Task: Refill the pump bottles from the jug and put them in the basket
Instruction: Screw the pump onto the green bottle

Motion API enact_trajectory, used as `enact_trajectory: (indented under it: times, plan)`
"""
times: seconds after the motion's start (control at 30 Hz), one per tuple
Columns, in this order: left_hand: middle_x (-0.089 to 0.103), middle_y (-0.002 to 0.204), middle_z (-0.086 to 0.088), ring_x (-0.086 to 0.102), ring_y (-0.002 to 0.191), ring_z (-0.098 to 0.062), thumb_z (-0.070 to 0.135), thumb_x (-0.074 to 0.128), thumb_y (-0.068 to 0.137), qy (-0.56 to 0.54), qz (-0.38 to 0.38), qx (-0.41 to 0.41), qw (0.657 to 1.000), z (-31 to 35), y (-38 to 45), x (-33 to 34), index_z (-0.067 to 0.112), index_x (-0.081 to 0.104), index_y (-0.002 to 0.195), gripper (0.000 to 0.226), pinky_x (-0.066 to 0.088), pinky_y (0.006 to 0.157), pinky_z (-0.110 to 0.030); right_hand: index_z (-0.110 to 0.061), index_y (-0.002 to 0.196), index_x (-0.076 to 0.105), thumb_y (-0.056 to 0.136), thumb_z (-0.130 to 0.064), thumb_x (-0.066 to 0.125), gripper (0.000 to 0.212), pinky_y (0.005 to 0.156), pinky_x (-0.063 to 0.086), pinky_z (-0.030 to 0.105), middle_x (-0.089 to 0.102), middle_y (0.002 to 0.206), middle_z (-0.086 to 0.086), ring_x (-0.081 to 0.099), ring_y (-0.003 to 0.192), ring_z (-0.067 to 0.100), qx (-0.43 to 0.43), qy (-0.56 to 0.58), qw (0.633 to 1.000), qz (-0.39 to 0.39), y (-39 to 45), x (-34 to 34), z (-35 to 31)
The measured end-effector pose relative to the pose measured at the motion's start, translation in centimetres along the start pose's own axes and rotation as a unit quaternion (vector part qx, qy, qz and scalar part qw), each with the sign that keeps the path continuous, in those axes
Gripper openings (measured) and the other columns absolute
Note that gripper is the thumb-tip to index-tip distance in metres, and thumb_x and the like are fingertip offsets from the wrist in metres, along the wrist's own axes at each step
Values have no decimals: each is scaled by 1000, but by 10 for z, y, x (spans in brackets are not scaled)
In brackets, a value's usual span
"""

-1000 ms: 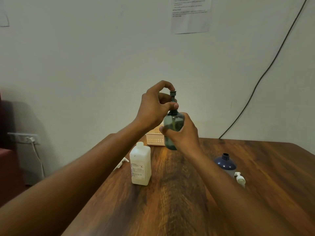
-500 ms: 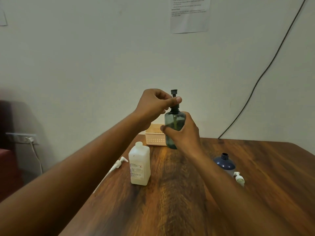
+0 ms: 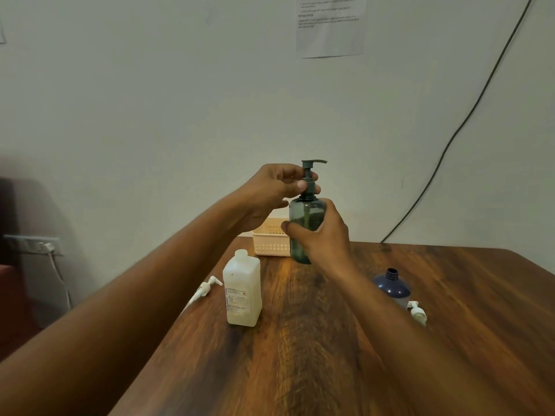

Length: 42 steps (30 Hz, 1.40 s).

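Item: desk, brown wood grain, filling the lower part of the view; both bare forearms are reaching across it from the near edge.

Item: jug, white translucent plastic, squarish, standing upright on the desk left of centre, printed label facing the viewer, neck uncapped.

Item: white pump head, lying on the desk at the right, just beside the blue bottle.

Item: second white pump head, with its long dip tube, lying near the desk's left edge, just left of the jug.

Item: blue bottle, dark and rounded, standing upright on the desk right of centre, threaded neck open, its left side partly hidden by the right forearm.

Item: right hand, its fingers curling round the body of the green bottle, thumb lying across the front.

Item: green bottle, translucent and dark-tinted, being held upright; whether its base is touching the desk cannot be told. Its dark pump is sitting on the neck, spout pointing right.

Item: left hand, its fingers and thumb pinching the pump's collar just above the bottle's shoulder.

Item: basket, cream perforated plastic, standing at the far edge of the desk against the wall, directly behind the hands.

Item: printed paper sheet hanging on the wall; black cable running down the wall at right; socket strip with white plug at far left.
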State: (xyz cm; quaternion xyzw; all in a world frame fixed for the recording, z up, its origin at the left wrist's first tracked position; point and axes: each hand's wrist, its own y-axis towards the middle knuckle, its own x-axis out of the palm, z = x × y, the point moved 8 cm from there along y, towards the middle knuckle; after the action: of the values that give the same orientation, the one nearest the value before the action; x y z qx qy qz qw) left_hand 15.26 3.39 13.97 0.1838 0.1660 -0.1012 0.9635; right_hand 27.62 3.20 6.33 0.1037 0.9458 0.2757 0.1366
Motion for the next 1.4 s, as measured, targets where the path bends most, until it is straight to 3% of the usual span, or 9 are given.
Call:
enact_trajectory:
  times: [0.1, 0.23, 0.37, 0.53, 0.63, 0.77, 1.07, 1.27, 1.4]
  plan:
    - [77, 121, -6, 68, 124, -22, 20, 68, 102, -3, 27, 11, 1000, 2, -1, 0, 13, 71, 129, 28, 47, 114, -54, -27, 138, 43, 80, -37, 84, 72, 65, 37, 5, 51, 119, -13, 54, 102, 8, -6, -12, 1000, 8, 2, -1, -3]
    - [79, 100, -7, 77, 95, -17, 24, 88, 83, 0, 137, 67, 988, 7, -2, -7, 6, 76, 111, 35, 61, 83, -29, -27, 137, 43, 79, -37, 85, 73, 66, 36, 6, 50, 118, -15, 52, 101, 7, -13, -17, 1000, 7, 4, 0, -7]
    - [80, 110, -11, 76, 110, -24, 12, 72, 97, 7, 51, 58, 997, 7, 5, -4, 5, 74, 122, 26, 56, 107, -44, -30, 133, 44, 79, -38, 84, 68, 64, 39, 9, 51, 114, -15, 56, 91, 6, -3, -5, 1000, -10, 3, -1, -4]
    - [77, 124, -4, 69, 125, -18, 9, 51, 109, -41, -91, 22, 995, 3, 6, 6, 13, 66, 131, 27, 51, 110, -44, -37, 124, 44, 78, -41, 84, 61, 65, 41, 11, 52, 103, -26, 56, 90, -2, 6, 5, 1000, -20, 2, -2, -2]
    - [77, 118, -5, 71, 118, -20, 21, 68, 101, -48, -31, 33, 998, 0, 7, 5, 10, 70, 126, 27, 54, 106, -45, -34, 132, 43, 79, -39, 84, 68, 66, 39, 8, 51, 111, -19, 55, 89, 2, -3, -3, 1000, -18, 2, 0, -6]
    - [77, 91, -2, 76, 88, -17, 21, 88, 83, -64, 102, 88, 989, -2, 7, -6, 8, 74, 105, 28, 61, 80, -28, -31, 136, 42, 79, -38, 84, 72, 66, 38, 7, 50, 118, -15, 53, 96, 5, -9, -3, 1000, -16, 2, 0, -10]
    - [78, 125, -2, 70, 124, -16, 10, 52, 108, -94, -121, 29, 988, -2, 6, 6, 17, 68, 127, 27, 51, 106, -45, -32, 131, 44, 80, -38, 83, 65, 73, 48, 18, 55, 117, -12, 59, 101, 12, 13, 25, 999, -36, -3, -4, -8]
    - [80, 93, -1, 79, 90, -15, 25, 86, 84, -28, 104, 118, 987, 12, 0, -10, 13, 78, 101, 22, 61, 86, -30, -32, 138, 40, 80, -38, 83, 72, 65, 38, 8, 48, 119, -16, 54, 98, 7, -3, -1, 1000, -25, -2, -5, -17]
    - [81, 103, -3, 78, 103, -19, 12, 75, 95, -10, 35, 106, 994, 14, 2, -7, 13, 77, 108, 13, 58, 103, -39, -31, 137, 41, 80, -37, 83, 71, 66, 44, 12, 51, 122, -11, 56, 105, 12, 8, 12, 999, -43, -6, -6, -13]
